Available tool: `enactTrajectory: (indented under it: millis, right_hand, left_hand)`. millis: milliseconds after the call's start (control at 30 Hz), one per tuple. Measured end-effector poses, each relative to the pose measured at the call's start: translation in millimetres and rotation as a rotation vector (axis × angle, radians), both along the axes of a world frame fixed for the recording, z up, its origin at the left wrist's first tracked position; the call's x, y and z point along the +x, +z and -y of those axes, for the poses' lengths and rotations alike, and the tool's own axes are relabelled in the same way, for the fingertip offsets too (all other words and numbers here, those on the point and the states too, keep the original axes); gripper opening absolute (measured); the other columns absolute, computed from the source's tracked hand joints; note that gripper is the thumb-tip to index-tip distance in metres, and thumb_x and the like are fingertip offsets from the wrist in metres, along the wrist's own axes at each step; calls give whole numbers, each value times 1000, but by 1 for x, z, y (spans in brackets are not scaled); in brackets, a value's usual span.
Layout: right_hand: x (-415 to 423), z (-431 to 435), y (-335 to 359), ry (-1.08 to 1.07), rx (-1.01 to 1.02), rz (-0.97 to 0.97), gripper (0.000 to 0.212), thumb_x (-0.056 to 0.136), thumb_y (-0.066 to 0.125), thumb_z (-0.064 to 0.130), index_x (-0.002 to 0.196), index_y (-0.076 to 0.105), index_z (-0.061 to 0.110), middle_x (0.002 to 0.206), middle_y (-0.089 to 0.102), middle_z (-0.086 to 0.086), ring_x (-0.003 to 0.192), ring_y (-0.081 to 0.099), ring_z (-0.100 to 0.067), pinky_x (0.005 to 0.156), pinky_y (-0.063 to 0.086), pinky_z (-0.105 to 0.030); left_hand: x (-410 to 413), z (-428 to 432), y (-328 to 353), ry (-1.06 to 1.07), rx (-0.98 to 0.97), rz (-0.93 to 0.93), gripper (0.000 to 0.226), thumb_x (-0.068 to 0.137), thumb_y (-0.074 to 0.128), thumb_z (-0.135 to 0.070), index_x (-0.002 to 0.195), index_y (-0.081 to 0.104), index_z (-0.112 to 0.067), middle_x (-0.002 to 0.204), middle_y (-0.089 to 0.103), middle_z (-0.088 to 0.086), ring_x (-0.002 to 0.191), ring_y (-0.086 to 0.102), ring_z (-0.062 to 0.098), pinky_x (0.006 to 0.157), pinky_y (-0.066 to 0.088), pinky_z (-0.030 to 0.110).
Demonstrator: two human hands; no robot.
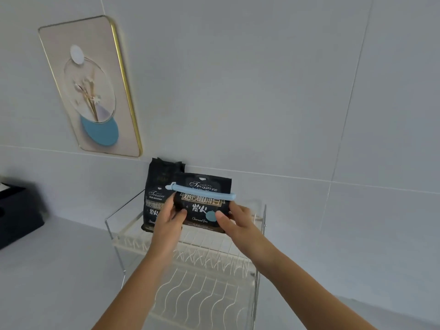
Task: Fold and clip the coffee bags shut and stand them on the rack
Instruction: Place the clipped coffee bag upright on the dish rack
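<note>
Your left hand (169, 216) and right hand (234, 219) gripped the clipped coffee bag (202, 206) at 9 and 3 o'clock, upright on the rack (190, 244); second bag (158, 191) behind at 10 o'clock.

1. There is only one view, from a wide-angle camera on the person's head.
2. It looks forward and a little down, over both bare forearms, toward the pale grey tiled wall (262, 79).
3. The white wire dish rack with a clear frame (190, 246) is near and below the camera, in the lower middle of the picture.
4. The wide lens bends the edges: the gold-framed flower picture on the wall (92, 89) leans, and the tile joints run slanted.
5. No second view exists, so no part of the scene is shared.
</note>
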State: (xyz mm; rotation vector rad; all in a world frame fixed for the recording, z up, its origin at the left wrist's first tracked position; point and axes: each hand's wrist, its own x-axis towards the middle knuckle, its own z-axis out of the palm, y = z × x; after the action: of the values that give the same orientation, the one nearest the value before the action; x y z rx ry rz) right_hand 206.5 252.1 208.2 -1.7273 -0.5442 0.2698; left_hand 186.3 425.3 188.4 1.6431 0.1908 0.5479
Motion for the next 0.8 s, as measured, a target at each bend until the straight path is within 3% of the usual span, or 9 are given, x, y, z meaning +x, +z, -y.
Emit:
enactTrajectory:
  millis: [167, 200, 267, 367, 433, 533, 667, 733, 800]
  right_hand:
    - [35, -45, -27, -36, -19, -236, 39, 95, 43, 45, 130, 42, 31, 138, 34, -3, 123, 44, -18, 108, 37, -37]
    - [39, -50, -34, -24, -3, -319, 41, 95, 42, 45, 133, 41, 29, 136, 39, -4, 120, 47, -17, 105, 42, -35]
    - [45, -57, -47, 19, 61, -455, 39, 98, 41, 38, 134, 40, 25, 117, 55, 2, 100, 58, -5, 78, 54, -15]
    - [56, -61, -59, 37, 114, -456, 35, 99, 39, 32, 134, 40, 28, 107, 59, 10, 80, 63, 9, 57, 51, -8]
    - [63, -64, -60, 36, 163, -450, 36, 99, 40, 33, 134, 40, 30, 112, 59, 9, 81, 63, 12, 59, 51, -9]
    - [67, -70, -61, 12, 177, -445, 38, 97, 43, 35, 135, 39, 36, 117, 58, 12, 93, 61, 6, 70, 52, -14]
    - [65, -75, -66, -53, 111, -406, 39, 97, 43, 37, 135, 33, 44, 128, 52, 7, 119, 48, -12, 111, 35, -40]
    - [62, -75, -62, -69, 90, -405, 38, 98, 42, 36, 135, 34, 40, 130, 52, 3, 120, 49, -15, 110, 35, -39]
    - [59, -75, -55, -87, 66, -380, 32, 98, 41, 36, 130, 38, 37, 127, 52, 2, 108, 53, -7, 93, 44, -24]
  left_hand:
    - [52, -28, -31, 49, -148, -121, 41, 94, 45, -6, 132, 35, -17, 136, 50, 7, 115, 51, 18, 102, 42, 39]
    - [57, -31, -39, 82, -157, -138, 38, 94, 45, -5, 129, 35, -16, 135, 49, 9, 111, 51, 18, 97, 43, 37]
    - [63, -36, -53, 81, -115, -200, 29, 93, 47, -7, 119, 43, -19, 134, 46, 8, 109, 52, 17, 91, 46, 35]
    - [70, -40, -64, -14, -28, -241, 21, 91, 52, -8, 104, 59, -23, 136, 37, 1, 116, 46, 16, 99, 44, 37]
    - [71, -42, -63, -31, -62, -236, 19, 90, 55, -10, 104, 61, -22, 138, 34, -1, 117, 45, 16, 98, 44, 35]
    - [71, -48, -64, -65, -128, -243, 25, 90, 54, -13, 113, 56, -24, 138, 40, -1, 111, 50, 13, 77, 46, 23]
    - [70, -47, -64, -91, -69, -282, 30, 91, 53, -18, 120, 51, -27, 135, 46, 1, 105, 53, 8, 70, 43, 18]
    - [69, -43, -62, -76, -5, -314, 35, 91, 54, -21, 125, 46, -26, 135, 45, 2, 109, 50, 13, 80, 43, 23]
    - [66, -37, -58, -55, 35, -346, 41, 91, 54, -23, 130, 40, -25, 137, 44, 4, 114, 47, 17, 88, 40, 29]
